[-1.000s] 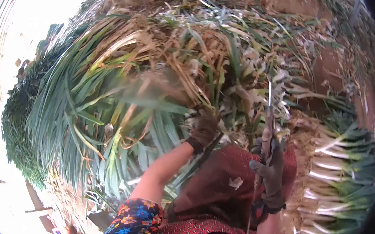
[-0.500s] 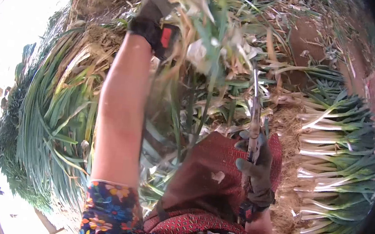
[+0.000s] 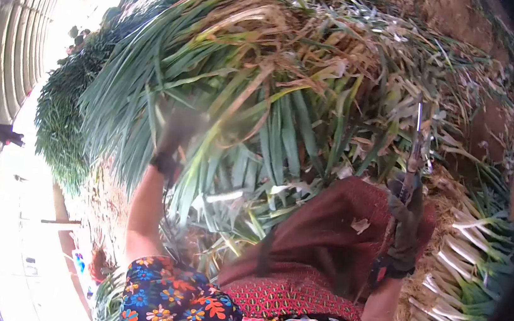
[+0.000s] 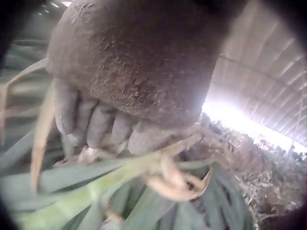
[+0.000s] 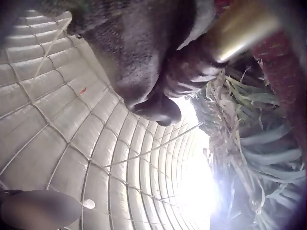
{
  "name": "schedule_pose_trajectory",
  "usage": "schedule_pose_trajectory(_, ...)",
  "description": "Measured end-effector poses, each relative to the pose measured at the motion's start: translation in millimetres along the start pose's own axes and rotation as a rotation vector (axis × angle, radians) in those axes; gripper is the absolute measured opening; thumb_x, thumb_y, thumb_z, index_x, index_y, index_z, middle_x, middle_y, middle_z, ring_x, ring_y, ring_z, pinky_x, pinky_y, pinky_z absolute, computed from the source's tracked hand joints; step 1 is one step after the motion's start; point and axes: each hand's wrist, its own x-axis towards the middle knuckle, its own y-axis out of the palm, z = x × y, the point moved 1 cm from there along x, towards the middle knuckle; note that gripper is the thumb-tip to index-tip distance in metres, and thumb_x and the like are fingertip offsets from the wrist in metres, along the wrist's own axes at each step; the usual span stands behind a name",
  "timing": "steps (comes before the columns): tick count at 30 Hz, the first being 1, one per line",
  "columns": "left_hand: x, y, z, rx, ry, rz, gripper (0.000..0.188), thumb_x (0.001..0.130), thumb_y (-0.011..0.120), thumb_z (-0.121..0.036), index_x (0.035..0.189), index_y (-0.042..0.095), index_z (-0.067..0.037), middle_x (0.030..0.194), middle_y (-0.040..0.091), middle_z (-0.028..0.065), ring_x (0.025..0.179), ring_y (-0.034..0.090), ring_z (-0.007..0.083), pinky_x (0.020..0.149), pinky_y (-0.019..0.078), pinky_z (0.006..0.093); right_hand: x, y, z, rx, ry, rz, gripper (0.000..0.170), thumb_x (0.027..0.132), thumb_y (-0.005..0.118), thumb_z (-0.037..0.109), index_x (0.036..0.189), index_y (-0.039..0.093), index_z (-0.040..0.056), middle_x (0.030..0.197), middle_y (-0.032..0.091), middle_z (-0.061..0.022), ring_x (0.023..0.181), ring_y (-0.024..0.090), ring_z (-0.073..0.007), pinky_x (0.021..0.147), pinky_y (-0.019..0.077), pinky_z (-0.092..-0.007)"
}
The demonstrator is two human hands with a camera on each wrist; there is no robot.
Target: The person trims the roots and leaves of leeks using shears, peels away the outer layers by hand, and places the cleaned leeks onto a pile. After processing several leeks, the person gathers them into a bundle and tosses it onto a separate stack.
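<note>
My gloved left hand [image 3: 178, 129], blurred, is over the long green leaves of a heap of leeks [image 3: 127, 76]. In the left wrist view its bent fingers [image 4: 98, 127] lie right at a yellow-green leek leaf [image 4: 96, 194]; I cannot tell whether they hold it. My gloved right hand [image 3: 407, 222] grips a long, thin knife-like tool [image 3: 416, 140] upright beside the knee, its bright narrow end pointing away from me. The right wrist view shows the fingers wrapped round its shaft [image 5: 244, 33].
A dark red apron [image 3: 317, 243] covers my lap. To the right, a row of leeks [image 3: 460, 266] lies with white stems toward me. Dry leaves and trimmings [image 3: 370, 53] cover the ground ahead. A ribbed greenhouse wall [image 3: 17, 38] curves along the left.
The left hand has gone from among the leaves beside the lap, out to the far litter, then back left over the leek leaves. The right hand keeps its grip on the tool.
</note>
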Motion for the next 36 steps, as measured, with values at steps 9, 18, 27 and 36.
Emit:
schedule_pose_trajectory(9, -57.6, 79.3, -13.4, -0.331, -0.165, -0.055, 0.073, 0.084, 0.070, -0.030, 0.150, 0.039, -0.022, 0.139, 0.056, 0.0188, 0.127, 0.054, 0.0381, 0.104, 0.0462, 0.0454, -3.9, 58.8, 7.3, -0.179, 0.114, 0.020, 0.067, 0.086, 0.067, 0.009, 0.148, 0.042, 0.0051, 0.114, 0.058, -0.0004, 0.097, 0.055, -0.0116, 0.083, 0.0486, -0.0279)
schedule_pose_trajectory(18, -35.1, -41.9, -119.9, -0.705, 0.013, 0.035, 0.032, 0.090, 0.066, -0.026, 0.112, 0.067, -0.003, 0.094, 0.071, 0.0130, 0.080, 0.068, 0.0259, 0.072, 0.0529, 0.0420, -20.2, 138.4, 39.2, -0.282, -0.004, 0.202, 0.072, 0.088, 0.066, 0.008, 0.153, 0.035, 0.0070, 0.141, 0.052, -0.0149, 0.129, 0.050, -0.0248, 0.105, 0.0406, -0.0357)
schedule_pose_trajectory(27, 16.4, 107.0, -145.6, -0.486, 0.697, 0.040, 0.026, 0.088, 0.066, -0.019, 0.109, 0.070, -0.003, 0.113, 0.069, 0.0193, 0.101, 0.062, 0.0244, 0.086, 0.0476, 0.0332, -53.3, 167.4, 4.5, -0.859, 0.011, 0.518, 0.087, 0.086, 0.070, 0.026, 0.154, 0.025, -0.0015, 0.140, 0.048, -0.0295, 0.130, 0.050, -0.0424, 0.108, 0.0398, -0.0410)
schedule_pose_trajectory(36, 29.3, 110.4, -137.7, -0.748, 0.469, 0.146, 0.026, 0.094, 0.058, -0.023, 0.112, 0.069, -0.006, 0.107, 0.071, 0.0102, 0.089, 0.067, 0.0197, 0.085, 0.0523, 0.0320, -55.0, 169.2, 15.4, -0.848, 0.059, 0.597, 0.078, 0.084, 0.069, 0.031, 0.147, 0.037, -0.0018, 0.116, 0.060, -0.0299, 0.107, 0.060, -0.0455, 0.092, 0.0486, -0.0467)
